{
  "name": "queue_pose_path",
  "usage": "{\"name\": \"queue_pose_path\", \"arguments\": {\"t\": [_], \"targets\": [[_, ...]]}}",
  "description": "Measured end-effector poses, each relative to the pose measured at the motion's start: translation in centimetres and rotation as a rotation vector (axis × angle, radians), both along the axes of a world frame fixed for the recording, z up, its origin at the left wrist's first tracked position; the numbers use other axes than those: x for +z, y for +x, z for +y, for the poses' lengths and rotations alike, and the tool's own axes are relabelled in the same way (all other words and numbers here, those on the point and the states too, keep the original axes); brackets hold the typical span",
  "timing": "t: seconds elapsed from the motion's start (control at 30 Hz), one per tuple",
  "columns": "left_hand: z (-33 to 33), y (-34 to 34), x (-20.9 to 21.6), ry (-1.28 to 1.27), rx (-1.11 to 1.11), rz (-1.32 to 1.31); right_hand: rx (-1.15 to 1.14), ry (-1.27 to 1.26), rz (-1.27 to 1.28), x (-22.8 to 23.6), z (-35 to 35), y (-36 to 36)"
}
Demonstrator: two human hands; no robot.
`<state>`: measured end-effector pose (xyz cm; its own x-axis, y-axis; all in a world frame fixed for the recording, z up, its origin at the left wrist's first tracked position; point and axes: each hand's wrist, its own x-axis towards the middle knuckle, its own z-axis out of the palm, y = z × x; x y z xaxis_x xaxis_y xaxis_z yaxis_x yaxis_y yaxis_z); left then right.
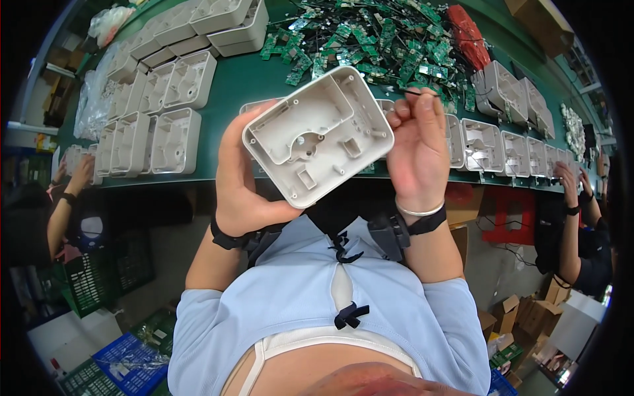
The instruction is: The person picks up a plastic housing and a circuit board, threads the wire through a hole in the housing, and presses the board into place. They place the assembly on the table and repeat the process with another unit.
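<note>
My left hand (236,181) grips an off-white plastic housing (300,115) by its left end, thumb along the near edge and fingers behind. The housing is held tilted, its open side facing me, showing moulded posts, ribs and a round recess. Beside its right end, my right hand (421,155) is raised palm toward me. Its thumb and fingertips pinch a thin black cable-like piece (399,90), whose far end I cannot follow. Just beyond the hands, a heap of green circuit boards (370,49) with black wires covers the table.
The green table (234,82) carries stacked housings (175,142) at left and a row of housings (482,142) at right. A red plastic bag (467,36) lies beside the boards. Other people's hands (82,173) work at both sides. Crates (89,280) and cardboard boxes (545,313) stand below.
</note>
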<state>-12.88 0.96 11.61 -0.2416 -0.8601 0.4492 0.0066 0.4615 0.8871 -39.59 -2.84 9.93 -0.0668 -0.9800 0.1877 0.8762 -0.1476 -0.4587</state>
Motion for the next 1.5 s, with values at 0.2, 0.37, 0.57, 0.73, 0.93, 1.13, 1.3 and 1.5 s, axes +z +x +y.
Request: {"name": "queue_pose_path", "arguments": {"t": [0.2, 0.37, 0.57, 0.73, 0.93, 1.13, 1.3, 1.5], "targets": [[-0.1, -0.5, 0.1, -0.155, 0.204, -0.162, -0.185, -0.076, 0.328, 2.0, 2.6, 2.3], [0.1, -0.9, 0.3, -0.213, 0.27, -0.212, -0.33, -0.339, 0.961, 2.9, 3.8, 4.0], [0.4, -0.9, 0.7, -0.254, 0.286, -0.262, -0.396, -0.384, 1.169, 3.5, 3.6, 4.6], [0.5, -1.0, 0.9, -0.248, 0.293, -0.286, -0.462, -0.436, 1.25, 3.2, 3.4, 4.5], [0.6, -1.2, 0.7, -0.257, 0.293, -0.257, -0.538, -0.563, 1.433, 3.9, 3.4, 4.4], [0.6, -1.6, 0.4, -0.243, 0.253, -0.276, -0.585, -0.675, 1.539, 4.5, 3.8, 5.1], [0.7, -1.8, -0.2, -0.286, 0.212, -0.229, -0.641, -0.599, 1.533, 3.8, 3.5, 5.1], [0.8, -1.5, -0.3, -0.28, 0.175, -0.22, -0.55, -0.547, 1.653, 4.6, 3.6, 4.8]]}}
